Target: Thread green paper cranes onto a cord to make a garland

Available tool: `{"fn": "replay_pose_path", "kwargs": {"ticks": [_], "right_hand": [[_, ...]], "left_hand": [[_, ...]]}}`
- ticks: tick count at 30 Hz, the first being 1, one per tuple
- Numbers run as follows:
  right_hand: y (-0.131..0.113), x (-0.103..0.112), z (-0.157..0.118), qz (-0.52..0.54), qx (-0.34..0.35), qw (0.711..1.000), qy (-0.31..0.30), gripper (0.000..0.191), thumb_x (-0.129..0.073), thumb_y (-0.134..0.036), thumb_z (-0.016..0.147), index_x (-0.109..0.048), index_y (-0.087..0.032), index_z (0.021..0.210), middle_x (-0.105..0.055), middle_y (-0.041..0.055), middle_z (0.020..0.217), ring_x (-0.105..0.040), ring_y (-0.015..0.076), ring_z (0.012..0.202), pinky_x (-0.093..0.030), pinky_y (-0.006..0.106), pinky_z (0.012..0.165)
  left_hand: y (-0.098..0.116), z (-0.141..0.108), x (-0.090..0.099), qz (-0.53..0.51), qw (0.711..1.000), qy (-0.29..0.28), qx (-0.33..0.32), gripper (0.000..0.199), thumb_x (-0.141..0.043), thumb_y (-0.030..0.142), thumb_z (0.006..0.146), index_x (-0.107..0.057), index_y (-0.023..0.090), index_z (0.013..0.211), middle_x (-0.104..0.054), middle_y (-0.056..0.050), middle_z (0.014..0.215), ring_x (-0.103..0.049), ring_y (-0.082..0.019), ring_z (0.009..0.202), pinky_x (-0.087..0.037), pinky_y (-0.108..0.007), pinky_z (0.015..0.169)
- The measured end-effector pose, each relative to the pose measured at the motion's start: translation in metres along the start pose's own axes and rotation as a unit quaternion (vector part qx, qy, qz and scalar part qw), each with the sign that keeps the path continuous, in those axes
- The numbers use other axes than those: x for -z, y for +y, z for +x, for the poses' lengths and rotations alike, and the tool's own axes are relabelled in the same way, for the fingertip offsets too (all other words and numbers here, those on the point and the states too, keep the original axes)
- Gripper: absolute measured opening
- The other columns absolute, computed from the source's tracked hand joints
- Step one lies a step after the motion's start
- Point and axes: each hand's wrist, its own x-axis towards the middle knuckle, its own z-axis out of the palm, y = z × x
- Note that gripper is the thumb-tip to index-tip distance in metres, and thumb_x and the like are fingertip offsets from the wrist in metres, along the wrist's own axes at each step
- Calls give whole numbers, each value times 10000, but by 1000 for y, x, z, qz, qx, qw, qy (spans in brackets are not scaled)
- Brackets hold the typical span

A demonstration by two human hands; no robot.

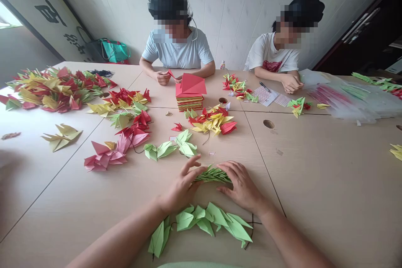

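Observation:
Between my hands lies a tight row of folded green paper pieces [213,174] on the table. My left hand [185,184] is at its left end, fingers spread and slightly curled, thumb side near the paper. At the right end, my right hand [241,184] curves over the pieces with its thumb apart from the fingers. Nearer to me, a string of light green paper cranes [204,217] lies across the table with dark thread at its ends. Another green string [169,149] lies beyond my left hand, beside pink cranes [108,157].
A stack of red and yellow paper [189,98] stands mid-table. A large pile of cranes [56,88] is at the far left, plastic bags [351,96] at the right. Two people sit opposite; one holds red paper [171,74]. The table [329,176] has round holes.

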Motion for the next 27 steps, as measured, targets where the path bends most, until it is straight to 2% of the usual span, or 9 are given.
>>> {"fn": "replay_pose_path", "kwargs": {"ticks": [2,4,6,9,13,17,20,27], "right_hand": [[-1,1,1,-17,6,1000,-5,546,-530,-561,903,-521,-174,1288,-616,127,1193,-538,297,1137,-432,516,1010],[-3,1,2,-33,9,999,-11,563,-567,-549,886,-517,-178,1306,-625,124,1170,-550,301,1103,-411,543,1015],[-5,3,3,-46,9,999,-21,588,-602,-521,876,-491,-181,1342,-622,126,1156,-565,295,1064,-440,533,977],[-9,5,6,-59,13,997,-37,631,-656,-468,856,-458,-183,1383,-591,142,1206,-567,290,1073,-495,483,908],[-15,6,11,-62,35,996,-50,628,-682,-440,845,-466,-202,1384,-542,142,1326,-529,298,1168,-487,471,936],[-18,0,14,-56,48,996,-55,510,-597,-505,891,-549,-187,1286,-650,111,1138,-597,258,1010,-524,414,845],[-19,-6,15,-57,49,996,-52,462,-531,-526,921,-599,-162,1196,-673,105,1005,-618,243,898,-529,382,755],[-25,-10,18,-68,30,995,-63,412,-527,-493,936,-604,-179,1191,-673,80,929,-631,239,834,-514,353,688]], "left_hand": [[-1,0,-1,-18,999,13,32,453,-503,89,898,-455,247,1320,-368,-165,1472,-596,-232,1140,-572,-413,905],[0,1,0,-32,998,5,58,511,-530,83,874,-433,260,1343,-485,-134,1389,-629,-214,1084,-585,-391,879],[1,2,1,-39,996,-14,73,534,-549,65,844,-458,257,1333,-626,-87,1219,-657,-206,1031,-580,-388,886],[3,3,3,-44,995,-38,78,509,-573,51,809,-523,237,1281,-692,-64,1108,-665,-214,1020,-566,-391,901],[3,3,3,-52,995,-53,68,487,-565,33,802,-565,233,1245,-704,-64,1112,-663,-211,1024,-558,-380,905],[3,2,2,-63,995,-57,55,478,-550,51,827,-554,237,1267,-685,-72,1166,-646,-215,1071,-539,-396,942],[4,2,2,-72,995,-59,45,461,-539,63,851,-538,231,1280,-656,-81,1197,-630,-215,1101,-535,-394,954],[-2,-1,-1,-85,994,-63,26,505,-517,59,866,-483,253,1330,-589,-87,1241,-594,-222,1151,-522,-400,979]]}}
